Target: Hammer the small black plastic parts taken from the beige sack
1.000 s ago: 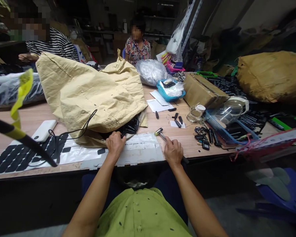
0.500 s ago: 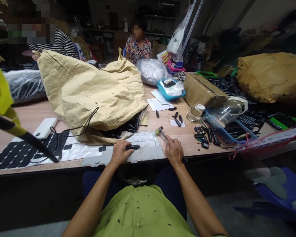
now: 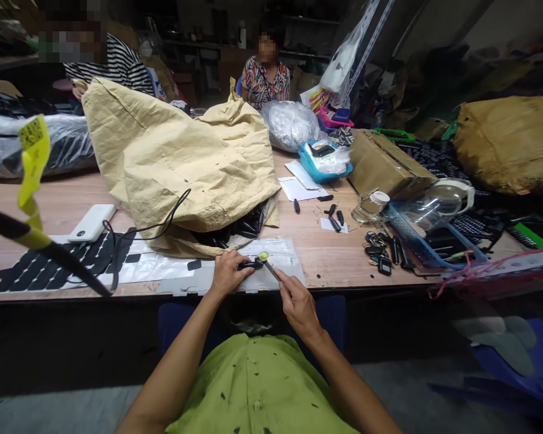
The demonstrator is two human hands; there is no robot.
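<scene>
My left hand (image 3: 226,272) pinches a small black part (image 3: 250,264) flat on the clear plastic sheet (image 3: 280,253) at the table's front edge. Closed round the dark handle of a small hammer (image 3: 268,263), my right hand (image 3: 297,303) brings the yellowish-green head down onto that black part. Just behind my hands a big tan paper sack (image 3: 181,160) lies open, with more black parts (image 3: 239,229) spilling from its mouth.
A white power bank (image 3: 92,222) with a black cable lies left on black pad sheets (image 3: 49,265). Right of my hands: loose black parts (image 3: 335,217), a jar (image 3: 370,206), a cardboard box (image 3: 384,163), a blue tray (image 3: 434,241). Two other people sit across the table.
My left hand pulled a black part out of the sack onto the plastic sheet. My right hand swung the hammer left, so its head now meets the part.
</scene>
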